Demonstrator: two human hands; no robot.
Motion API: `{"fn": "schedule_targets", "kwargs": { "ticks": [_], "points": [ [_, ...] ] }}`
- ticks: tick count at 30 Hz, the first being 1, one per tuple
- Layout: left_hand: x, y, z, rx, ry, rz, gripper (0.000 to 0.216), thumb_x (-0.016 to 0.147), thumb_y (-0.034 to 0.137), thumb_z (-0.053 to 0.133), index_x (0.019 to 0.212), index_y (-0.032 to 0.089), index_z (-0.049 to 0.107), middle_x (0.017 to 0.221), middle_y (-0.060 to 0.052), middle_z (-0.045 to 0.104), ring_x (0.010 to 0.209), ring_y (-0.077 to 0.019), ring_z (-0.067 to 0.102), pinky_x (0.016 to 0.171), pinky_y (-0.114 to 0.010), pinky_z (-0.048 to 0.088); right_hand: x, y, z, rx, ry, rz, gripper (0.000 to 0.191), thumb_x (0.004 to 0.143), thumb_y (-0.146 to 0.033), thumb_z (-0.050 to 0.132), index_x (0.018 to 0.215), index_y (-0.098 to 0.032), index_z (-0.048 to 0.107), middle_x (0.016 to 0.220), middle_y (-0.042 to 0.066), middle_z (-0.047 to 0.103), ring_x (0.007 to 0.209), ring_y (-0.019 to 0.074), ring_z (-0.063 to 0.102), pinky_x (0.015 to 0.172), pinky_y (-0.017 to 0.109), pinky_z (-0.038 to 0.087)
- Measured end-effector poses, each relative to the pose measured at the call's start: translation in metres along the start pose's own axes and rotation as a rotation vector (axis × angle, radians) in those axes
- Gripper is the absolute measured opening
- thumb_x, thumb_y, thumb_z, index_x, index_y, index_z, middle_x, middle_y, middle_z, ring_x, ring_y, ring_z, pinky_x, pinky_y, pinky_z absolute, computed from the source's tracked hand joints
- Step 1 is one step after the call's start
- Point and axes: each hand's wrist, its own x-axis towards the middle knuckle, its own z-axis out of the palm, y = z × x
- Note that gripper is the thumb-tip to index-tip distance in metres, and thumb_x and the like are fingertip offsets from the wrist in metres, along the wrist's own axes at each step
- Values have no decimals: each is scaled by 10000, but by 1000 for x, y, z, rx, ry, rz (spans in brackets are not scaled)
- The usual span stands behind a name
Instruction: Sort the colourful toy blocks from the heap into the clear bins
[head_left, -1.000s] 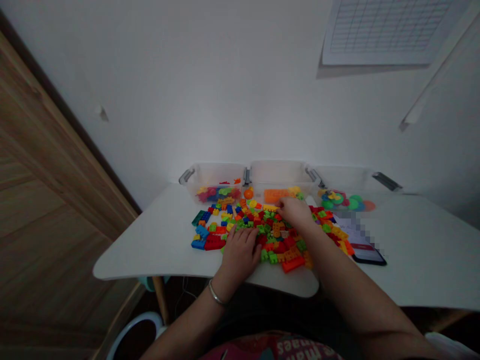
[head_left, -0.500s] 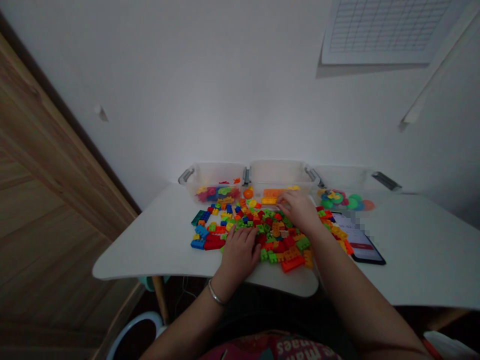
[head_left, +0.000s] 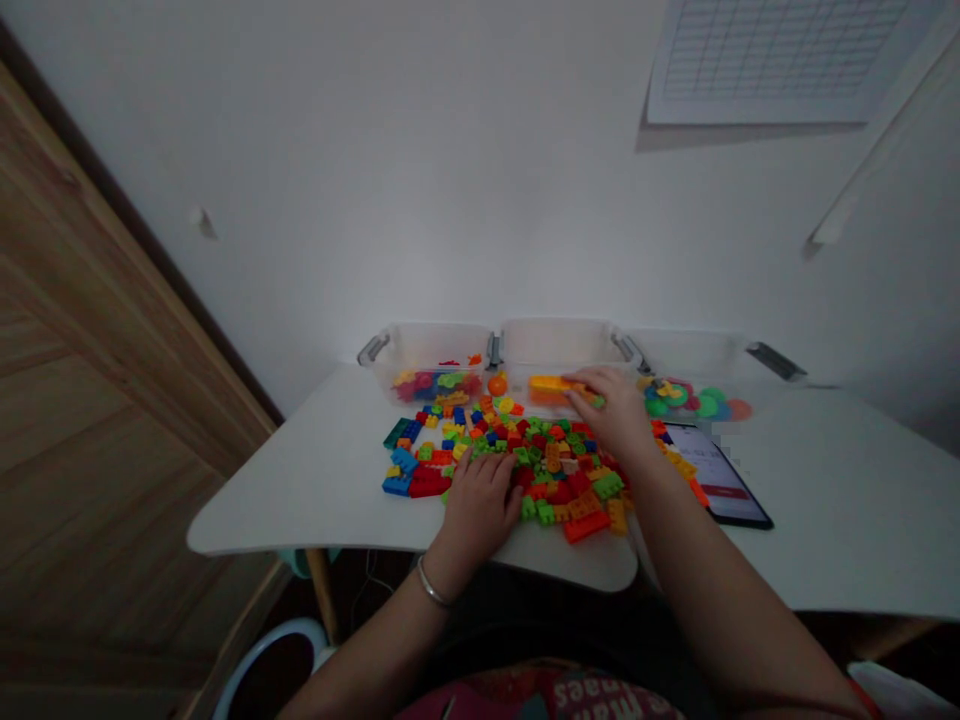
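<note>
Yellow brick (head_left: 550, 383) held at the middle bin (head_left: 555, 335)

The brick is pinched by one end in the right hand (head_left: 613, 408), so its length juts leftward above the pile (head_left: 555, 460). The left hand (head_left: 484, 497) is laid flat on the pile's near edge, fingers relaxed, nothing grasped.

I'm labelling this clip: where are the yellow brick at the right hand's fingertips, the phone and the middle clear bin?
yellow brick (head_left: 547, 383): head view, middle of its top face.
phone (head_left: 721, 482): head view, on its lit screen.
middle clear bin (head_left: 555, 329): head view, on its far rim.
</note>
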Motion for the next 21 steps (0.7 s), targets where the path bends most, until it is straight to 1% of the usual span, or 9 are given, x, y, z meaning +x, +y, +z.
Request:
{"fn": "schedule_targets", "kwargs": {
  "ticks": [3, 5, 6, 7, 9, 12, 17, 21],
  "points": [
    [-1, -1, 1, 2, 5, 1, 350, 874, 250, 551, 1209, 159, 592, 1169, -98, 681, 1098, -266, 607, 1106, -541, 343, 11, 11, -8, -27, 192, 95, 282, 910, -343, 486, 994, -187, 705, 1011, 88, 694, 976, 221, 588, 920, 360, 419],
    [-2, -2, 2, 1, 13, 2, 347, 873, 252, 550, 1205, 163, 593, 1170, -94, 681, 1097, -264, 608, 1105, -535, 346, 19, 22, -15, -116, 265, 188, 289, 895, -376, 499, 962, -190, 710, 1001, 90, 694, 958, 238, 583, 919, 388, 402],
    [-2, -2, 2, 1, 19, 4, 344, 872, 252, 549, 1202, 166, 595, 1169, -93, 682, 1096, -264, 609, 1103, -533, 349, 22, 28, -17, -153, 274, 232, 295, 889, -389, 502, 954, -192, 712, 994, 90, 694, 947, 244, 582, 913, 395, 398],
    [-2, -3, 2, 2, 25, 6, 342, 871, 254, 547, 1199, 168, 596, 1167, -93, 683, 1094, -266, 610, 1100, -532, 353, 25, 34, -19, -179, 263, 267, 306, 886, -398, 497, 949, -190, 713, 985, 92, 694, 932, 246, 582, 900, 394, 400],
    [-2, -3, 3, 4, 32, 7, 343, 873, 259, 542, 1201, 172, 596, 1165, -95, 684, 1092, -270, 611, 1096, -534, 356, 28, 43, -20, -214, 190, 296, 325, 885, -398, 477, 943, -183, 714, 979, 98, 693, 913, 246, 579, 873, 383, 407],
    [-2, -3, 2, 3, 32, 1, 348, 875, 261, 536, 1205, 170, 596, 1163, -96, 686, 1094, -273, 611, 1097, -534, 356, 27, 50, -17, -281, 75, 279, 340, 890, -383, 455, 970, -175, 712, 1013, 114, 694, 947, 260, 569, 876, 388, 408],
    [-2, -3, 3, 3, 29, 0, 350, 869, 256, 538, 1205, 177, 599, 1163, -95, 686, 1094, -270, 613, 1100, -535, 352, 25, 47, -12, -343, 34, 276, 354, 883, -346, 453, 1074, -182, 702, 1092, 114, 700, 1006, 284, 564, 908, 411, 406],
    [-2, -3, 3, 7, 22, 6, 356, 869, 253, 540, 1212, 176, 593, 1171, -98, 682, 1097, -272, 611, 1100, -538, 350, 27, 42, -9, -397, -30, 247, 397, 897, -324, 424, 1125, -144, 694, 1096, 116, 713, 999, 267, 586, 952, 407, 385]
  ]
}}
